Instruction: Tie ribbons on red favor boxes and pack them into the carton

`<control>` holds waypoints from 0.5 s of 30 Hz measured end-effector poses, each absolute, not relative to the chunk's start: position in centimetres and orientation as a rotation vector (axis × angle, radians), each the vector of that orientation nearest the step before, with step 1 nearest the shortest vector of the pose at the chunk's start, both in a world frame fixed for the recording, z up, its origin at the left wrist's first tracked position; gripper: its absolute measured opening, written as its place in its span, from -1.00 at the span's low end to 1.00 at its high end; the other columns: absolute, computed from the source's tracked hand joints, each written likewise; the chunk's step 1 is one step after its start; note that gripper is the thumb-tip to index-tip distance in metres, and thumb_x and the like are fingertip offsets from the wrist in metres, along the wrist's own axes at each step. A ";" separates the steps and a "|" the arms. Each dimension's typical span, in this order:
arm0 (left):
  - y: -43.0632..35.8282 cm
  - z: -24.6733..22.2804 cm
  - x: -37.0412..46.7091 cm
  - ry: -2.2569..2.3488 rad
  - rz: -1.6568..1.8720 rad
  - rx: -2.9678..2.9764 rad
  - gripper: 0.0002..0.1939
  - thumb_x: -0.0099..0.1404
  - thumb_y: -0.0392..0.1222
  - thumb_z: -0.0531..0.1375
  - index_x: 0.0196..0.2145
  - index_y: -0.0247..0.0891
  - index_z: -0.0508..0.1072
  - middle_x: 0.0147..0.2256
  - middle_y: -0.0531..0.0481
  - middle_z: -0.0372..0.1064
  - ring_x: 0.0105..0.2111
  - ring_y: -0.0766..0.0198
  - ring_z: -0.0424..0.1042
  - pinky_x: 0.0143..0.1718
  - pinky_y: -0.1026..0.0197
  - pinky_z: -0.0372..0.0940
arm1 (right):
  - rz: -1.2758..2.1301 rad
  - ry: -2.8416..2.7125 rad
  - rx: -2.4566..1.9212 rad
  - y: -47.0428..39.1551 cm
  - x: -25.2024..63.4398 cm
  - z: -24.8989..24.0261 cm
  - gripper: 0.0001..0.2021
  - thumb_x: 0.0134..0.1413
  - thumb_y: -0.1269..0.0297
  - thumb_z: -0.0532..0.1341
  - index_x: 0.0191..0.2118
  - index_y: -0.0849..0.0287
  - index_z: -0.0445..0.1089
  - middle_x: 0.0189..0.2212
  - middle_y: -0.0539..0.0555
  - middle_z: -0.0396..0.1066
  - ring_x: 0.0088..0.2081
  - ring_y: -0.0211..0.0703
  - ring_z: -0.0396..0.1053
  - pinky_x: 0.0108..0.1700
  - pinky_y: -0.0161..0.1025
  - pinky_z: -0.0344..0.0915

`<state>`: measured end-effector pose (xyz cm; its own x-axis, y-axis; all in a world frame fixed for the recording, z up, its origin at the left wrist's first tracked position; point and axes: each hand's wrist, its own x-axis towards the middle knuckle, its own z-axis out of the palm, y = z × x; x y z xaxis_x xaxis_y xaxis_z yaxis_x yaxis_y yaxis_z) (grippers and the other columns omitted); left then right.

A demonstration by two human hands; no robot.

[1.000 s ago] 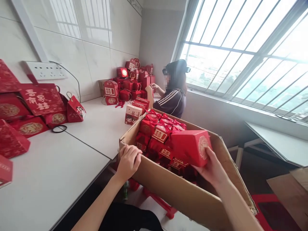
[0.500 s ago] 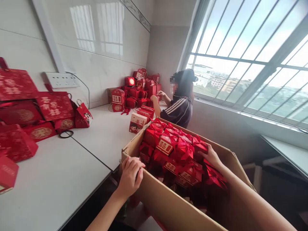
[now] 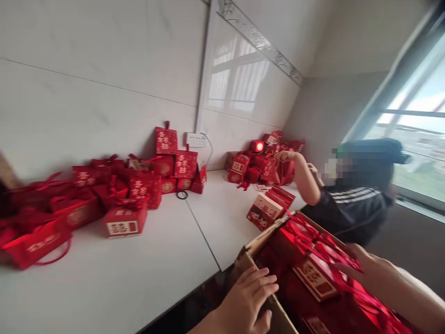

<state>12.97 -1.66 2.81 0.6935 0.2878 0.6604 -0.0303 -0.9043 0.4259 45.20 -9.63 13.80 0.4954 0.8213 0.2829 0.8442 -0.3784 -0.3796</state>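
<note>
Below centre, my left hand [image 3: 252,297] is hooked over the rim of a large cardboard box [image 3: 280,311], fingers bent over its near corner. Red candy gift boxes [image 3: 318,278] with red ribbons and gold character labels fill the carton. My right hand [image 3: 370,269] hovers over or touches the ribbons at the carton's right side. Its thumb and forefinger are apart; motion blurs it, and the other fingers are hidden. I see nothing lifted in it.
Red gift boxes and bags [image 3: 149,190] crowd the white table [image 3: 156,273] along the wall. Another red pile [image 3: 255,167] stands in the far corner. A co-worker [image 3: 358,199] reaches toward it. Flat cartons [image 3: 266,211] lie beside the cardboard box, and a black ring [image 3: 182,195] lies near the wall.
The view has swung left, so the carton and both hands appear farther right and lower. My left hand stays on the rim. The co-worker's arm has risen near the far pile.
</note>
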 end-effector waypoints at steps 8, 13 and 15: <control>0.7 2.8 1.3 1.129 1.394 2.169 -0.68 0.21 -0.36 0.03 -0.07 -0.18 0.28 -0.02 -0.16 0.32 0.03 0.12 0.30 0.02 -0.02 0.29 | 0.421 -2.636 -1.232 9.1 14.9 13.2 -0.59 -0.04 0.22 0.25 -0.02 0.14 0.30 -0.07 0.22 0.36 -0.13 0.07 0.42 -0.07 0.04 0.33; 0.4 2.4 -6.1 1.541 1.422 1.931 -0.69 0.21 -0.33 0.03 -0.07 -0.18 0.27 -0.05 -0.13 0.30 -0.01 0.13 0.33 -0.02 -0.01 0.31 | 0.577 -2.569 -1.139 17.3 3.9 10.2 -0.14 -0.27 0.24 0.39 0.19 0.29 0.02 0.15 0.41 0.03 0.20 0.20 0.06 0.12 0.06 0.14; -0.3 2.1 -8.3 1.624 1.404 1.845 -0.69 0.22 -0.31 0.03 -0.06 -0.17 0.26 -0.04 -0.12 0.30 -0.01 0.13 0.33 -0.03 -0.01 0.32 | 0.618 -2.538 -1.169 19.0 1.4 9.4 -0.05 -0.26 0.19 0.38 0.23 0.36 -0.09 0.17 0.47 -0.03 0.21 0.22 0.02 0.10 0.04 0.17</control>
<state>-8.30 -0.30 2.15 -0.1228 0.8818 0.4553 0.5781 -0.3094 0.7550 1.43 19.03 9.38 -0.6339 0.7701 0.0715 0.6510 0.5812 -0.4883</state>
